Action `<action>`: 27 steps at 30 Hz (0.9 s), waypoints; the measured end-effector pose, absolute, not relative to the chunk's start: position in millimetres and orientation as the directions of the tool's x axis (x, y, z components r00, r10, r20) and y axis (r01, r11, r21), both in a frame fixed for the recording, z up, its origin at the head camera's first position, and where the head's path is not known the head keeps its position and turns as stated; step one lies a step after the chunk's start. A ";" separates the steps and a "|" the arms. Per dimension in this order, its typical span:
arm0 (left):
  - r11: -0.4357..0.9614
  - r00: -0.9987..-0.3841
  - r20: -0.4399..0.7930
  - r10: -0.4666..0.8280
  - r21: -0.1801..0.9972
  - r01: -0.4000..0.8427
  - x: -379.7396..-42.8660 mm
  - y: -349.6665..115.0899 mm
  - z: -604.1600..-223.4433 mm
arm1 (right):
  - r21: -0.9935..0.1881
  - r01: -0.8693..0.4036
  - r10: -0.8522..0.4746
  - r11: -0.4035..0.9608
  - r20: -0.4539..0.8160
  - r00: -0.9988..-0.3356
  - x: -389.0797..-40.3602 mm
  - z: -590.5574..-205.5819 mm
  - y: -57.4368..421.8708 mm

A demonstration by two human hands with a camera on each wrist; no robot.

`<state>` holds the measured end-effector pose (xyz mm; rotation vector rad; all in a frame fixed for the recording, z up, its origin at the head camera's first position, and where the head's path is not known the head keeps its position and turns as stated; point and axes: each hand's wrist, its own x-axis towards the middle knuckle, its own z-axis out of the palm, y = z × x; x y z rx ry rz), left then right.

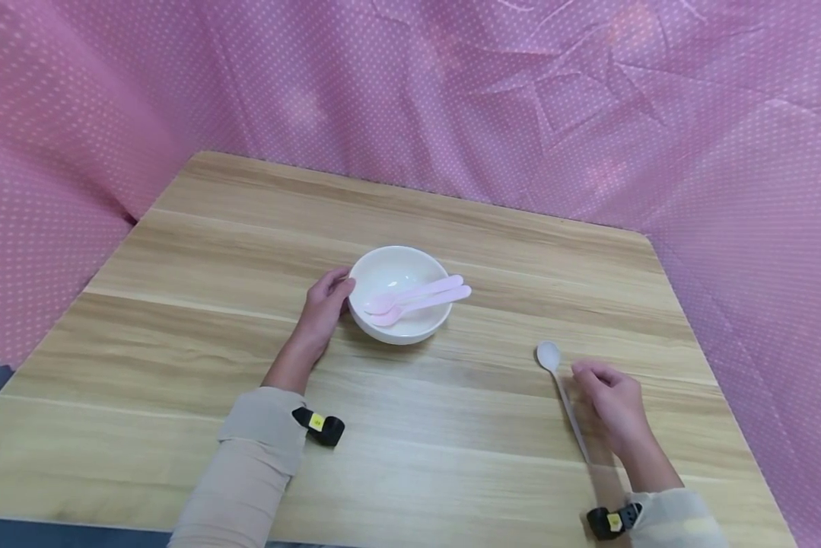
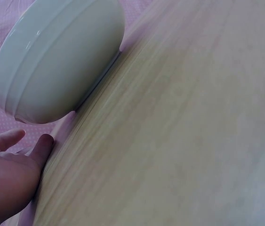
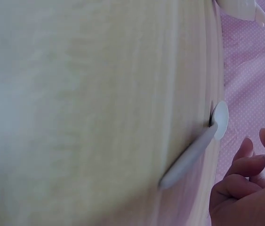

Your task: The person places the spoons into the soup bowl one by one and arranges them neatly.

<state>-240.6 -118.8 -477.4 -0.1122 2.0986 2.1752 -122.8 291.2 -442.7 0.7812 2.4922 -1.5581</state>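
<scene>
A white bowl (image 1: 399,335) stands on the table with two pale pink utensils (image 1: 427,300) leaning in it, their handles over its right rim; whether their heads are spoons or forks is hard to tell. Beside the bowl's left side is my left hand (image 1: 322,308), thumb at the rim. In the left wrist view, the other fingers (image 2: 42,149) are spread near the bowl (image 2: 71,61), apart from its wall. A long-handled, pale grey spoon (image 1: 549,355) lies on the table at right. Just right of it, my right hand (image 1: 615,403) hovers with loosely bent fingers, holding nothing.
The wooden table (image 1: 177,342) has a far edge against a pink dotted cloth (image 1: 396,99), which also hangs along both sides. Each wrist carries a black camera strap.
</scene>
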 end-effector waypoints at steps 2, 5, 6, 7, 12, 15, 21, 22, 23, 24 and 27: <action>-0.028 -0.989 -0.142 0.036 0.989 -0.143 -238.5 -118.7 -472.6 | -0.808 0.481 0.368 0.341 -0.356 -0.859 -120.5 -443.3 293.1; -0.028 -0.989 -0.142 0.040 0.989 -0.143 -238.7 -118.9 -472.3 | -0.808 0.492 0.377 0.323 -0.367 -0.850 -117.2 -444.3 296.0; -0.028 -0.989 -0.144 0.042 0.989 -0.145 -239.0 -118.9 -472.3 | -0.806 0.498 0.378 0.320 -0.373 -0.847 -116.3 -444.5 297.0; -0.030 -0.989 -0.145 0.041 0.989 -0.146 -239.1 -118.8 -472.4 | -0.805 0.502 0.379 0.315 -0.379 -0.844 -115.3 -444.8 298.1; -0.034 -0.989 -0.143 0.036 0.989 -0.145 -240.2 -118.1 -475.7 | -0.795 0.526 0.385 0.303 -0.403 -0.831 -110.2 -446.4 303.1; -0.033 -0.989 -0.142 0.033 0.989 -0.143 -239.7 -117.5 -475.5 | -0.795 0.527 0.390 0.300 -0.402 -0.828 -106.6 -447.7 304.7; -0.034 -0.990 -0.142 0.026 0.989 -0.142 -240.6 -117.1 -476.9 | -0.782 0.527 0.390 0.334 -0.394 -0.832 -99.8 -449.4 306.8; -0.033 -0.990 -0.142 0.024 0.989 -0.143 -240.7 -117.0 -476.9 | -0.778 0.527 0.390 0.341 -0.393 -0.833 -98.9 -449.8 307.3; -0.031 -0.989 -0.143 0.024 0.989 -0.143 -240.7 -117.0 -477.0 | -0.775 0.529 0.390 0.345 -0.394 -0.832 -98.1 -450.1 307.7; -0.033 -0.989 -0.143 0.026 0.989 -0.143 -240.8 -116.9 -476.9 | -0.770 0.530 0.388 0.354 -0.395 -0.833 -96.9 -450.3 308.0; -0.041 -0.989 -0.146 0.026 0.988 -0.147 -240.6 -116.2 -476.3 | -0.760 0.524 0.381 0.385 -0.386 -0.840 -92.5 -451.4 308.3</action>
